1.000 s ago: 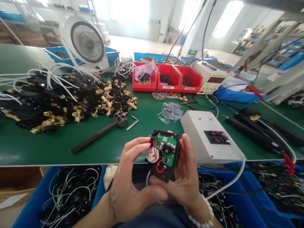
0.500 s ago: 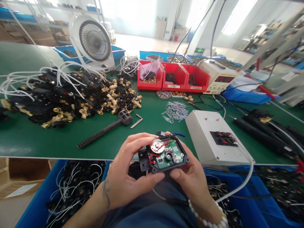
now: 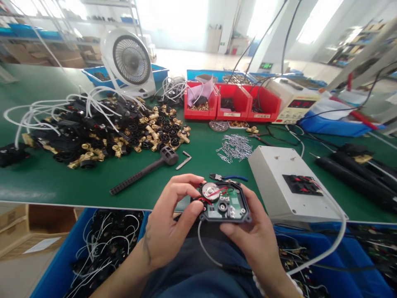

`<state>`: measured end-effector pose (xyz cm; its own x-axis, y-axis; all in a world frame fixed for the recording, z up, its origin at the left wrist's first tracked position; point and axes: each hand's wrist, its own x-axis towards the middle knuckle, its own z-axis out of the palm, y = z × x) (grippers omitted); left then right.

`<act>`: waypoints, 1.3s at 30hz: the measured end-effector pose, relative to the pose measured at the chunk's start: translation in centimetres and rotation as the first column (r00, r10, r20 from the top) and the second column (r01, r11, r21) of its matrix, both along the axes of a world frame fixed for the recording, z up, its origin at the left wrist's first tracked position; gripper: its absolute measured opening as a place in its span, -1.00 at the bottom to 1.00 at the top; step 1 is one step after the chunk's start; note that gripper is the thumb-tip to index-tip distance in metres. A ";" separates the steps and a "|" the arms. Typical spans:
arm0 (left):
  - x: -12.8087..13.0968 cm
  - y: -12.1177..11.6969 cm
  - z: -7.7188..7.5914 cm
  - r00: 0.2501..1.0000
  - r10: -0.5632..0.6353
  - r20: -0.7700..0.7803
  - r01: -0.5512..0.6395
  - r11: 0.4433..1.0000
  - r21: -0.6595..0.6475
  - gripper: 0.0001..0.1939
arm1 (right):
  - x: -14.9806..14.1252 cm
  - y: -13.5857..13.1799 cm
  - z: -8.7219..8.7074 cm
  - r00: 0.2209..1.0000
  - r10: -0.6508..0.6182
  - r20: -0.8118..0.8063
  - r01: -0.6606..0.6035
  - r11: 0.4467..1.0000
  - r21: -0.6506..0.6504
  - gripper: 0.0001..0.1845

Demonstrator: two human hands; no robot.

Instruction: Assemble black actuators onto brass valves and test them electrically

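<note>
Both hands grip a black plastic housing (image 3: 245, 207) whose inside faces up, showing a green circuit board (image 3: 234, 200), a round silver motor (image 3: 210, 191) and red wires. My left hand (image 3: 173, 215) closes on its left end, the thumb pressed near the red wires beside the motor. Around the right end wraps my right hand (image 3: 254, 223), thumb along the near edge. A white cable (image 3: 203, 244) hangs from the housing's underside. Just beyond it lie blue-handled cutters (image 3: 229, 177).
Left on the green bench are a black mallet (image 3: 145, 169), a small L-shaped metal tool (image 3: 184, 160) and piled brass valves (image 3: 151, 132). Metal clips (image 3: 235, 147) lie before red bins (image 3: 232, 101). A grey control box (image 3: 279, 182) stands right. Blue crates (image 3: 56, 265) sit below the bench edge.
My left thumb has moved up from the housing's near edge onto its left end by the red wires. The housing is turned slightly, and the whole view has shifted a little.
</note>
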<state>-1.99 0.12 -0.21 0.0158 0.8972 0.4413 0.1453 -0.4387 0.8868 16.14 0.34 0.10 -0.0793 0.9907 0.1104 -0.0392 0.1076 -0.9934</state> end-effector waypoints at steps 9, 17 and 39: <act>0.2 5.0 -4.7 0.949 0.116 -0.294 -0.165 0.975 -0.150 -0.74 | -0.8 2.7 -3.8 0.977 0.012 -0.212 -0.118 0.862 -0.494 -0.03; -8.5 6.5 -3.2 0.750 0.517 -0.413 -0.528 0.843 0.097 -0.71 | 0.6 1.8 -4.0 0.994 0.107 -0.020 -0.105 0.888 -0.449 -0.02; -19.0 7.4 -6.0 0.466 0.541 -0.700 -0.776 0.629 -0.031 -0.32 | -0.4 1.0 -3.9 0.993 0.023 0.116 0.023 0.925 -0.379 -0.16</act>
<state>-21.01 7.47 -6.25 -0.5022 0.8195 0.2761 0.7843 0.2971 0.5446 15.74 1.38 -3.79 -0.0691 0.9567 -0.2829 0.0785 -0.2775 -0.9575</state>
